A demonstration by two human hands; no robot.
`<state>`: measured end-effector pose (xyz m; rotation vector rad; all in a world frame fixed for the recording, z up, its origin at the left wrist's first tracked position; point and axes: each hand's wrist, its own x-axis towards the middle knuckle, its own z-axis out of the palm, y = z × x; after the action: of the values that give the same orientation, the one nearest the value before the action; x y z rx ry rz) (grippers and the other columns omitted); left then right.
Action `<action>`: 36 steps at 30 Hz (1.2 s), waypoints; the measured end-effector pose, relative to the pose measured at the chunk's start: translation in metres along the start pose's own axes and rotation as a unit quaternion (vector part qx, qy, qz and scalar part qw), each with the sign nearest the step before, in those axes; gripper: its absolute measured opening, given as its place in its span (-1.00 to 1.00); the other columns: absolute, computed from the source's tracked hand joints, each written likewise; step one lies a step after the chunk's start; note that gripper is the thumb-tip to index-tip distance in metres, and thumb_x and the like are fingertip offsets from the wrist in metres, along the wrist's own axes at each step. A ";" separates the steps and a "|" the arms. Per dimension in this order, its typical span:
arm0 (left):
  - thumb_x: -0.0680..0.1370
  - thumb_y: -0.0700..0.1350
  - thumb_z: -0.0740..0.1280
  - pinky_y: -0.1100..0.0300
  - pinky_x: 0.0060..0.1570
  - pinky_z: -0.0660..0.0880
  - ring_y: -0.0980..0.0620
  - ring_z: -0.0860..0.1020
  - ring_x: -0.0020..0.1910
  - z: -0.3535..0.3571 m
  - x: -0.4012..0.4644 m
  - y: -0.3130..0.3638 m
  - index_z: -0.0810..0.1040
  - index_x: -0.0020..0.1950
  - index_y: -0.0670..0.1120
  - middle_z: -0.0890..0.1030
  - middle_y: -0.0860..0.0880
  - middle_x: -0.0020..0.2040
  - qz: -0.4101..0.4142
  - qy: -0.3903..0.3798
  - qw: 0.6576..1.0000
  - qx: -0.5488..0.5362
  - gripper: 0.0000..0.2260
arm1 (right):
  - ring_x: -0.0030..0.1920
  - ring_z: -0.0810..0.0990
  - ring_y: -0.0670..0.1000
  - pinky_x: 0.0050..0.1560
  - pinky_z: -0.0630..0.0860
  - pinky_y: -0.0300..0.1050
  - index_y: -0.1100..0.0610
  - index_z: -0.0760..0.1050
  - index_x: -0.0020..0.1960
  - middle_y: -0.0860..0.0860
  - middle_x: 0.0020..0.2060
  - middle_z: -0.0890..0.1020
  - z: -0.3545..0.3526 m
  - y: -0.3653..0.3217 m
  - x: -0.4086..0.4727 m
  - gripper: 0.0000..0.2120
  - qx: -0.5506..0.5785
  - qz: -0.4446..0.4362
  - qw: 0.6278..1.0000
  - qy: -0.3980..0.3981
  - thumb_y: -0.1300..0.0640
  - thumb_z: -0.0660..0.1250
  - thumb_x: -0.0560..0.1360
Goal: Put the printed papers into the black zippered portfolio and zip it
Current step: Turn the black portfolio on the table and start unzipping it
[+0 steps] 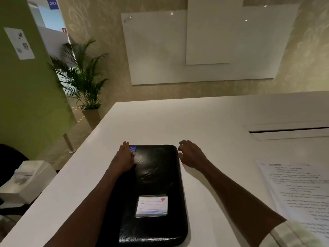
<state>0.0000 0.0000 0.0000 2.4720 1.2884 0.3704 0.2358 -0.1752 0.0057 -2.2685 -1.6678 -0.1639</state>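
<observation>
A black zippered portfolio (156,177) lies closed and flat on the white table (204,122), its long side running away from me, with a white label card (151,205) on its near half. My left hand (124,157) rests flat on the portfolio's far left corner, fingers straight. Beside the far right corner, my right hand (191,155) hovers over the table with loosely curled fingers, holding nothing. The printed papers (299,193) lie in a stack on the table at the right.
A white ledge with a dark slot (288,131) runs along the table's far right. Off the left edge stand a white box (26,180), a dark chair (8,161) and a potted palm (83,79). Whiteboards (195,50) hang on the wall behind.
</observation>
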 end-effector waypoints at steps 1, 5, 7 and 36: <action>0.60 -0.09 0.23 -0.09 0.35 0.30 -0.24 0.28 0.44 0.002 0.001 -0.003 0.16 0.49 -0.26 0.24 -0.27 0.49 -0.001 0.004 1.000 -0.008 -0.48 | 0.16 0.54 0.17 0.06 0.52 0.04 0.22 0.59 -0.01 0.11 0.13 0.59 0.003 -0.002 0.003 -0.78 0.007 -0.001 1.000 -0.009 0.16 0.22 0.50; 0.59 -0.15 0.24 0.03 0.14 0.38 -0.19 0.46 0.21 0.008 0.003 -0.010 0.35 0.31 -0.23 0.44 -0.22 0.27 0.010 0.018 0.998 -0.052 -0.68 | 0.01 0.55 0.17 -0.13 0.50 0.00 0.24 0.54 -0.13 0.14 -0.06 0.61 0.017 -0.010 0.013 -0.82 0.019 0.003 0.999 -0.037 0.19 0.19 0.46; 0.58 -0.15 0.25 0.03 0.12 0.42 -0.17 0.48 0.17 0.011 0.005 -0.013 0.40 0.25 -0.22 0.47 -0.20 0.22 0.018 0.034 0.998 -0.057 -0.73 | 0.00 0.54 0.17 -0.12 0.50 0.02 0.24 0.54 -0.12 0.15 -0.08 0.61 0.024 -0.012 0.019 -0.81 0.031 0.001 0.999 -0.029 0.19 0.18 0.47; 0.65 -0.01 0.07 -0.08 0.20 0.34 -0.17 0.36 0.32 0.029 0.025 -0.023 0.33 0.38 -0.11 0.40 -0.11 0.39 -0.063 0.096 0.993 -0.006 -0.65 | 0.08 0.59 0.13 -0.03 0.43 -0.11 0.09 0.60 0.24 0.14 0.09 0.64 0.092 -0.107 0.174 -0.53 0.172 -0.102 0.970 -0.137 0.42 0.21 0.44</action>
<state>0.0080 0.0278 -0.0341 2.3770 1.5030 0.5944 0.1799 0.0408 -0.0124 -1.9256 -1.8932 0.3819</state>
